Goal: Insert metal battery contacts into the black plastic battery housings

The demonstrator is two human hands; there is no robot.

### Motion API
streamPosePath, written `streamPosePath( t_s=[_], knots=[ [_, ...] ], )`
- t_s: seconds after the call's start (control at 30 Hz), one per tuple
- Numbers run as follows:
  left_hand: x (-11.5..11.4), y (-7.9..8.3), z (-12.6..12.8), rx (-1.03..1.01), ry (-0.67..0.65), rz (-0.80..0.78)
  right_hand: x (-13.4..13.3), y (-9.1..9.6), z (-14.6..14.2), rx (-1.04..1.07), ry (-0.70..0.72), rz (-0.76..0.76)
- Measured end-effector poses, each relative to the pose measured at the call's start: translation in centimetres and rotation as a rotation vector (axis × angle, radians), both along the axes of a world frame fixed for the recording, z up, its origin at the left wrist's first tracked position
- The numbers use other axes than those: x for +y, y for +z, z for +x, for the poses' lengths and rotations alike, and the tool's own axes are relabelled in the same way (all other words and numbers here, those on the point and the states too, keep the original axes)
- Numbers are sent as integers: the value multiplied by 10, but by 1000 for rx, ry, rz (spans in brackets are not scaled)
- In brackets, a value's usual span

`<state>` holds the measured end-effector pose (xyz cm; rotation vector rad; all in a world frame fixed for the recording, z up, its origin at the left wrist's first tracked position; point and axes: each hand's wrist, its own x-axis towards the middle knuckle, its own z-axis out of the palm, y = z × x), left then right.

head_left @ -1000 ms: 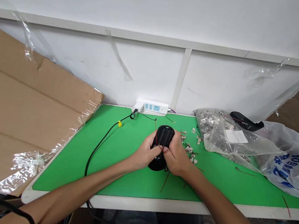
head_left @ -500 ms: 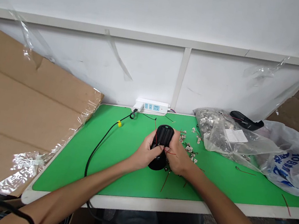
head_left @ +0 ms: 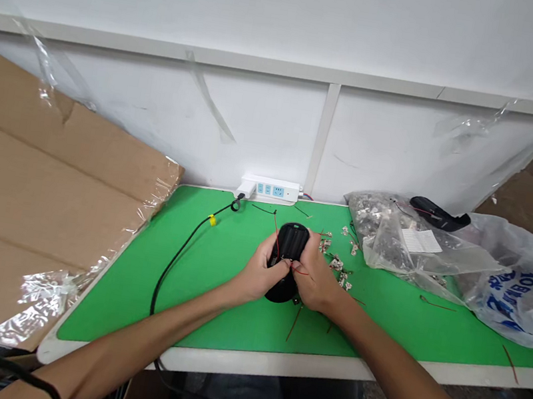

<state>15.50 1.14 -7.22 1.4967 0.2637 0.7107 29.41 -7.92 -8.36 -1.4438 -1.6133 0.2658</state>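
1. Black plastic housing (head_left: pixel 291 242): that's the star here. It's a stubby, rounded cylinder in matte black, with a few narrow slots across its top end. It's held up just above the middle of the green mat (head_left: pixel 206 325), long axis running away from the person, and the lower end looks like it's close to the mat or touching it, can't quite tell.
2. Thin red wire (head_left: pixel 274 241): it runs down the housing's left side and disappears behind the fingers. A bit of red also pokes out to the right of the fingertips, but I can't tell if it's the same wire.
3. Left hand (head_left: pixel 259 274): closed around the housing's left side, thumb up on top.
4. Right hand (head_left: pixel 317 280): wrapped around the right side, its fingertips (head_left: pixel 297 266) meeting the left thumb mid-housing. Can't tell if they're pinching the wire.
5. Metal terminals (head_left: pixel 337 263): a small scatter lies just right of the right hand, with short wire offcuts (head_left: pixel 295 323) below the housing.
6. Farther right, there's a clear plastic bag of metal parts (head_left: pixel 372 233), beside a white plastic bag with blue print (head_left: pixel 516 286).
7. Left of the hands, a black cable (head_left: pixel 180 260) curves across the mat toward a white power strip (head_left: pixel 268 190).
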Motion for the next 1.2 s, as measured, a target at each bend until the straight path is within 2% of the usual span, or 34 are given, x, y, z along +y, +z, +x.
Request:
streamPosePath(
  t_s=[0.87,1.07,1.2],
  knots=[
    [5,-11,5,4,53,77,5,-3,-2,-46,-69,-12],
    [7,-8,9,57,104,13,12,-3,-3,-11,-111,-87],
    [7,-1,14,80,147,-136,17,4,2,99,-99,-168]
  ],
)
